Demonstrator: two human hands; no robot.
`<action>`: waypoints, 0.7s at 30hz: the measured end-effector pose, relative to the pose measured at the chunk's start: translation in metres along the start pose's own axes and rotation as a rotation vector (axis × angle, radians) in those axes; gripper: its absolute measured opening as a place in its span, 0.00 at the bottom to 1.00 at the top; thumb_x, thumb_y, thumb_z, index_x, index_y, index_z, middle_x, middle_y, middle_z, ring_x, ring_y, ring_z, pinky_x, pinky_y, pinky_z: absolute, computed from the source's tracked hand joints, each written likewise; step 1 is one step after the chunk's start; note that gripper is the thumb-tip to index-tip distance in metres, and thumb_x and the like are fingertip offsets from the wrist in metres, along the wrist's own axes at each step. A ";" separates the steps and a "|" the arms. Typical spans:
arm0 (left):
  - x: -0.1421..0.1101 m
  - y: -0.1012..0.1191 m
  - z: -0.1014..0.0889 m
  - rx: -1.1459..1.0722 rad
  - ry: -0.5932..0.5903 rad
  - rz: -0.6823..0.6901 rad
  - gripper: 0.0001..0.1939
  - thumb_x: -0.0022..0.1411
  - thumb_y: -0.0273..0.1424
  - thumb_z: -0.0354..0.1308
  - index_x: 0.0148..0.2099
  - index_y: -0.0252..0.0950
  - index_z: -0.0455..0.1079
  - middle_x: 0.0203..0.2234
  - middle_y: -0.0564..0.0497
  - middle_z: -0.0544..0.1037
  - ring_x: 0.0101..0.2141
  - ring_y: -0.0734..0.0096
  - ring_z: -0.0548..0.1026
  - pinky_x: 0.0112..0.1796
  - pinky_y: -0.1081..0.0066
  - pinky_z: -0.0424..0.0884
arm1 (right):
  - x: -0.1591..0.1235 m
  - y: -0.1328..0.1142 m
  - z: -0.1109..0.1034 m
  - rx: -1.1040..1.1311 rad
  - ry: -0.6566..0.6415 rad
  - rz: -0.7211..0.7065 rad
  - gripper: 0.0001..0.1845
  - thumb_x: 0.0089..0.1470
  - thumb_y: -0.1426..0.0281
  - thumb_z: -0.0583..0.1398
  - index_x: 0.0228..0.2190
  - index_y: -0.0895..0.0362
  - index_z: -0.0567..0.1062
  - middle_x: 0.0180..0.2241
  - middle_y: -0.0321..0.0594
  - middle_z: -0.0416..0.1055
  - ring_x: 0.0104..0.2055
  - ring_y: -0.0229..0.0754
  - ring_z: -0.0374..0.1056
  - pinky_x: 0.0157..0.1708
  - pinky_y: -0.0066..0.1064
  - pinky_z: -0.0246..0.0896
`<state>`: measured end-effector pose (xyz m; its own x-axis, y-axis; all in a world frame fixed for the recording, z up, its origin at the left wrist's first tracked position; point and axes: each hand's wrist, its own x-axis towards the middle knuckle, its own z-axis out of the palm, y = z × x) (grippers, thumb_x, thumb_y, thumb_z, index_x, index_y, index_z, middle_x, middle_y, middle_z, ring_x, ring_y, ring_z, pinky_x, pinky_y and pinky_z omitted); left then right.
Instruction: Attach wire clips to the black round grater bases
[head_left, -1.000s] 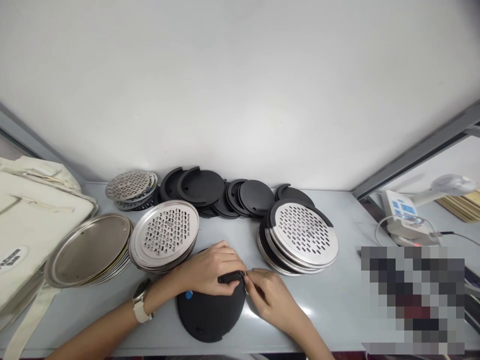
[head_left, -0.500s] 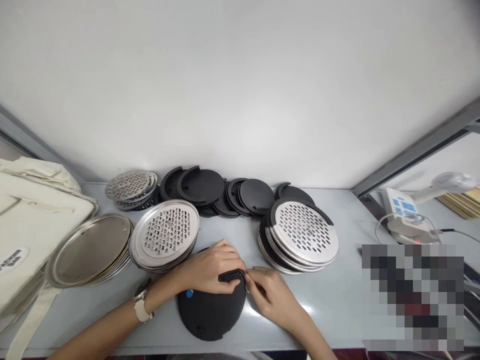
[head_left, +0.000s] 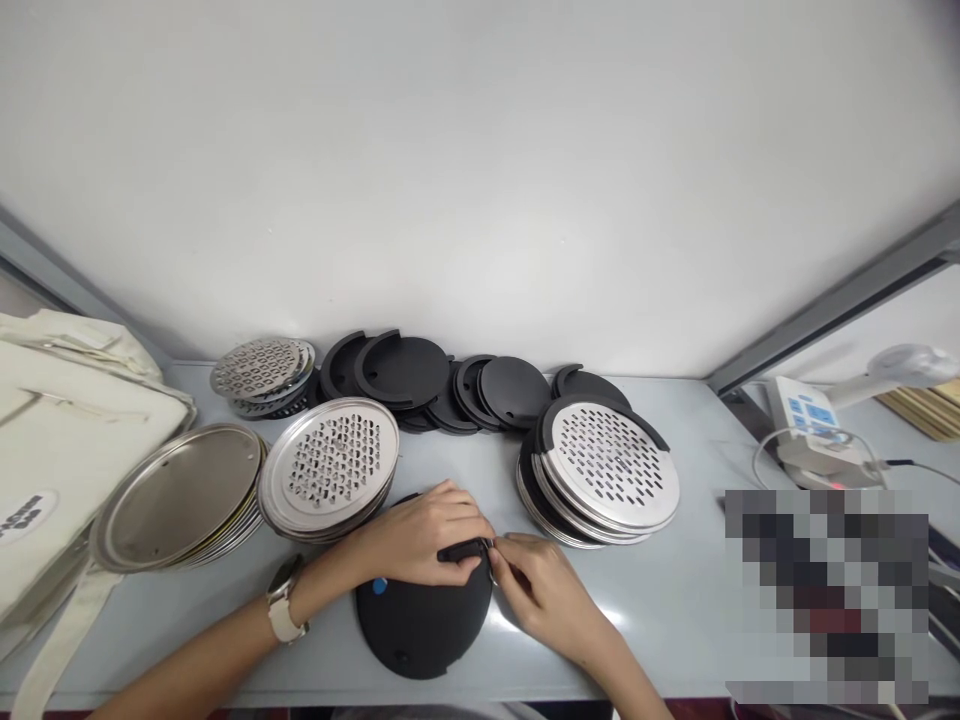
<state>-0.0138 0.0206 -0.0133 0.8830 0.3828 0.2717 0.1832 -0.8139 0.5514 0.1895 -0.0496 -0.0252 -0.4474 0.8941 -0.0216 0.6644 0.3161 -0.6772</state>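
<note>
At the lower centre of the frame, a black disc [head_left: 424,635] with a blue spot [head_left: 379,586] lies on the counter [head_left: 667,630]. The left hand [head_left: 435,540] rests over its upper part, thumb and fingers closed on a dark piece [head_left: 460,550]. The right hand [head_left: 541,590], narrow, pinches a small metal piece [head_left: 493,577], mostly hidden, at the disc's right edge. Perforated metal discs [head_left: 337,460] stand stacked at centre left, just above the left forearm.

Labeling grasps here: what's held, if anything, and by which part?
Left hand: black disc, at its far edge, right side. Right hand: small metal piece, pinched beside that edge; which part is too small to tell.
</note>
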 end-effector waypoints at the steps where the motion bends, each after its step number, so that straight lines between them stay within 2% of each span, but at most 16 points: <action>1: 0.000 0.000 0.000 0.000 0.002 0.001 0.14 0.61 0.26 0.54 0.49 0.35 0.67 0.38 0.48 0.77 0.42 0.64 0.70 0.49 0.64 0.62 | 0.000 0.000 0.000 -0.004 0.000 -0.002 0.18 0.65 0.67 0.46 0.22 0.55 0.55 0.20 0.32 0.57 0.24 0.36 0.57 0.27 0.28 0.46; 21: 0.001 0.000 -0.001 -0.027 0.022 0.014 0.12 0.61 0.24 0.52 0.48 0.35 0.66 0.38 0.47 0.76 0.42 0.64 0.70 0.47 0.64 0.65 | -0.001 0.001 0.000 0.000 -0.003 -0.008 0.18 0.67 0.67 0.45 0.25 0.55 0.61 0.23 0.34 0.62 0.26 0.37 0.60 0.29 0.29 0.50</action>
<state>-0.0128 0.0212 -0.0121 0.8756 0.3814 0.2964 0.1592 -0.8072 0.5684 0.1905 -0.0498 -0.0258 -0.4544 0.8906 -0.0179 0.6608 0.3236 -0.6772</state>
